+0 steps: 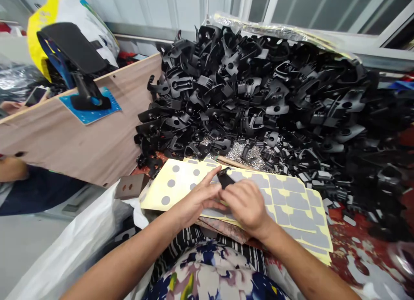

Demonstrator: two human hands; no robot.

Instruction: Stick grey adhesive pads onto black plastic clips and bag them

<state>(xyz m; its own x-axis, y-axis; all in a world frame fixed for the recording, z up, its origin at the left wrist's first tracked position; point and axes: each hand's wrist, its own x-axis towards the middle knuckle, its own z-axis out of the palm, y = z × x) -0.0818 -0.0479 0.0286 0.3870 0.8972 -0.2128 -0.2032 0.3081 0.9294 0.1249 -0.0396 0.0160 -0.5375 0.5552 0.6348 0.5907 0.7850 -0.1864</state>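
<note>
A small black plastic part (225, 178) is held between my two hands over the sticker sheets. My left hand (202, 195) pinches it from the left, with the index finger stretched along its top. From the right, my right hand (247, 203) grips it with curled fingers, which hide its lower end. Under both hands lie yellow sheets (186, 173) bearing grey round dots and larger grey shaped pads (294, 201). Just beyond the sheets rises a large heap of black plastic parts (226, 93).
A wooden board (80, 140) slants along the left, with a black stand (87, 91) on a blue card. A brown block (131, 186) sits left of the sheets. Small grey pieces (323, 175) lie scattered at right. Another person's arm (13, 168) shows at far left.
</note>
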